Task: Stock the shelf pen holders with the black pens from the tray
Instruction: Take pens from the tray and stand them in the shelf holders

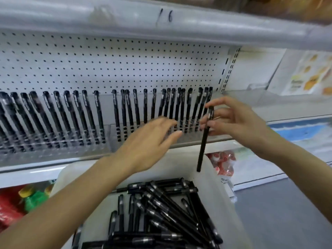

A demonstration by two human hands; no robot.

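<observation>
- White board full of small holes (pixel 115 65) makes the back wall of a shop shelf (pixel 53 164).
- Clear pen holders (pixel 111 139) stand in a line on the shelf, and rows of black pens (pixel 86 114) stand in them with their caps up, leaning a bit.
- A white tray (pixel 100 203) sits below the shelf, close to the person. A messy pile of black pens (pixel 161 212) lies in it.
- The left hand (pixel 149 146) reaches forward with its palm down and holds nothing. Its fingers are straight and a little apart, and the tips are in front of the pens on the right side. I cannot tell if they touch a pen.
- The right hand (pixel 239 121) is up beside the last pens in the row. Its thumb and fingers pinch one black pen (pixel 203 144) near the cap.
- That pen stands almost straight up. Its low end hangs over the far edge of the tray.
- Green bottles (pixel 36 198) show on a lower shelf to the left, and a red and white bag (pixel 224 164) lies to the right.
</observation>
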